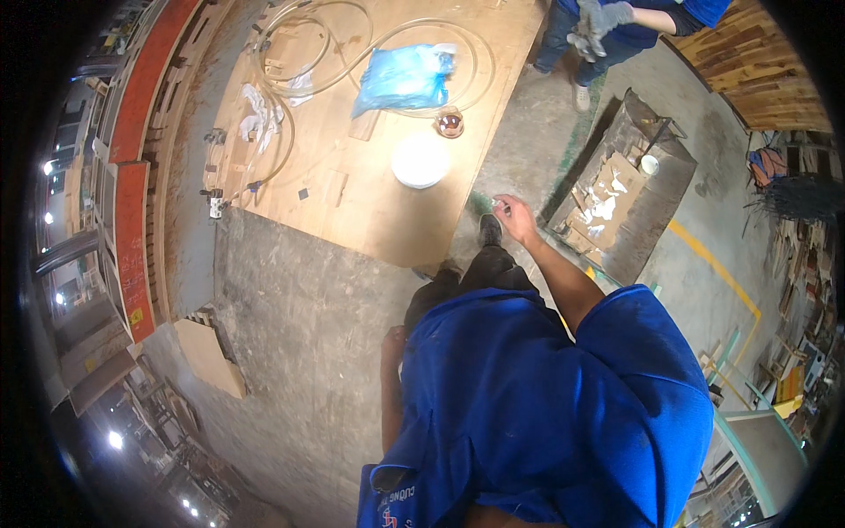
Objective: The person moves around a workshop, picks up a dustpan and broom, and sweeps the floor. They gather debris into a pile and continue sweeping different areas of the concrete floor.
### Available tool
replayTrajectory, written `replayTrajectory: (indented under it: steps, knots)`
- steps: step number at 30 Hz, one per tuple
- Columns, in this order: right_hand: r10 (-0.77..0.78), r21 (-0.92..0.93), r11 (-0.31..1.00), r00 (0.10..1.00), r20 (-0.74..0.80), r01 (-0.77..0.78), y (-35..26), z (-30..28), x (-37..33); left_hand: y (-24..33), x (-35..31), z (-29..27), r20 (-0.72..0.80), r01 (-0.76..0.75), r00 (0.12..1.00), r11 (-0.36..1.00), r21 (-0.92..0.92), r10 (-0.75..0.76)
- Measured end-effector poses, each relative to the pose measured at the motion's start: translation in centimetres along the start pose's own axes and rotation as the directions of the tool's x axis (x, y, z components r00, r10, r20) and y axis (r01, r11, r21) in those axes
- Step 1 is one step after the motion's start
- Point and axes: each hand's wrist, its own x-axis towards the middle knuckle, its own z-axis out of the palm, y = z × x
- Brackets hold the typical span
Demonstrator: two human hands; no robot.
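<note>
My right hand (516,218) is out beside the near right edge of the wooden tabletop (304,163). Its fingers are pinched on a small whitish piece, too small to name. My left hand (393,340) hangs low by my left thigh, its fingers mostly hidden. Nearest to the right hand on the tabletop is a round white container or lid (421,160). Just beyond it sits a small round glass-like vessel with something brown inside (449,122). Farther back lies a blue plastic bag (403,79), with a looped clear hose (290,90) around and behind it.
Crumpled white cloths (259,117) lie at the tabletop's left. A metal bin (656,207) holding cardboard and white scraps stands on the floor to the right. Another person with grey gloves (598,19) is at the far right. A board (209,356) lies at the left.
</note>
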Motion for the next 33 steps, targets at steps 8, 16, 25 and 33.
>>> replayTrajectory:
  steps: [8, 16, 25, 33]
  knots:
    - [0.15, -0.011, 0.989, 0.988, 0.044, -0.149, 3.4, -0.7, -1.6, -0.1, 0.5, 0.2, 0.061, 0.03, 0.997, 0.975, 0.22, -0.045]
    - [0.072, 0.081, 0.995, 0.988, -0.136, -0.061, -1.0, -1.3, 2.2, 0.1, 0.8, 0.6, -0.008, -0.102, 0.995, 0.991, 0.091, 0.103]
    - [-0.169, -0.007, 0.985, 0.957, -0.236, 0.172, -8.0, -1.0, 14.2, -1.1, -0.8, 1.9, 0.016, 0.135, 0.991, 0.98, -0.145, -0.134]
    - [-0.061, -0.071, 0.997, 0.964, -0.258, 0.044, -9.3, 1.6, 16.4, -1.2, -1.1, 3.1, 0.041, 0.181, 0.982, 0.981, 0.066, -0.184]
